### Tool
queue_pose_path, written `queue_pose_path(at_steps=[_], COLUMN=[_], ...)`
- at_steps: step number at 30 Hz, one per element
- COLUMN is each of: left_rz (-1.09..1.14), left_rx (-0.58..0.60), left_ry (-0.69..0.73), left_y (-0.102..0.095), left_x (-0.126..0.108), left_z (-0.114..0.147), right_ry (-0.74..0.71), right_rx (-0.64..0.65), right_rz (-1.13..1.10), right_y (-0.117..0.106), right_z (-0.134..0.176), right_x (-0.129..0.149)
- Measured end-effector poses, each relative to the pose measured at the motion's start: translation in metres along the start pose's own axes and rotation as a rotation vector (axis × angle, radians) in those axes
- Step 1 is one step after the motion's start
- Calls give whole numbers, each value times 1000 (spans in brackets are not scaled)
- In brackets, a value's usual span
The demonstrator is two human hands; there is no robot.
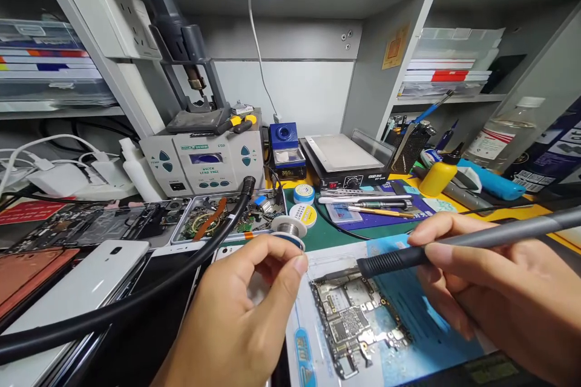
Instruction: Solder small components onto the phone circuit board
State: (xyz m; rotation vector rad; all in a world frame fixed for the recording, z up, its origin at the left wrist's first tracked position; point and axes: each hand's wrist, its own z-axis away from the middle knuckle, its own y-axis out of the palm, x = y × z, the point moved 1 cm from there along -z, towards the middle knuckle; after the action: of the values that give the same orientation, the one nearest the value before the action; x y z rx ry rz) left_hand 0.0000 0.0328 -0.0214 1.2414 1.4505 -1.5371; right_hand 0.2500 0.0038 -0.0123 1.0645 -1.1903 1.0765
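Note:
Low in the middle of the view, my left hand (pixel 245 302) is closed, with thumb and index finger pinched against a small spool of solder wire (pixel 290 228). The fingers cover the lower part of the spool. My right hand (pixel 481 278) grips a black soldering iron (pixel 390 260) like a pen, around its handle. Its ribbed end points left, and the dark tip lies over the upper edge of a bare phone circuit board (pixel 351 320). Whether the tip touches the board I cannot tell. The board lies flat on a blue and white mat (pixel 304 314).
A hot air station (pixel 209 163) stands behind, its black hose (pixel 149 299) crossing the left side. Phones (pixel 91 290) lie at left. A blue soldering station (pixel 285 148), a heating plate (pixel 347 154), tweezers (pixel 385 211), a yellow bottle (pixel 438 175) and flux tins (pixel 303 214) line the back.

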Motion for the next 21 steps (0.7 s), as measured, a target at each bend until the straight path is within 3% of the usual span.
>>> queue_pose_path(at_steps=[12, 21], left_rz=[5, 30], left_rx=[-23, -23], left_ry=[22, 1], left_y=[0, -1], left_x=[2, 3], left_z=[-2, 1], right_ry=[20, 2], right_rx=[32, -86], right_rz=[113, 119], right_y=[-6, 8], right_z=[4, 13], right_x=[-5, 5])
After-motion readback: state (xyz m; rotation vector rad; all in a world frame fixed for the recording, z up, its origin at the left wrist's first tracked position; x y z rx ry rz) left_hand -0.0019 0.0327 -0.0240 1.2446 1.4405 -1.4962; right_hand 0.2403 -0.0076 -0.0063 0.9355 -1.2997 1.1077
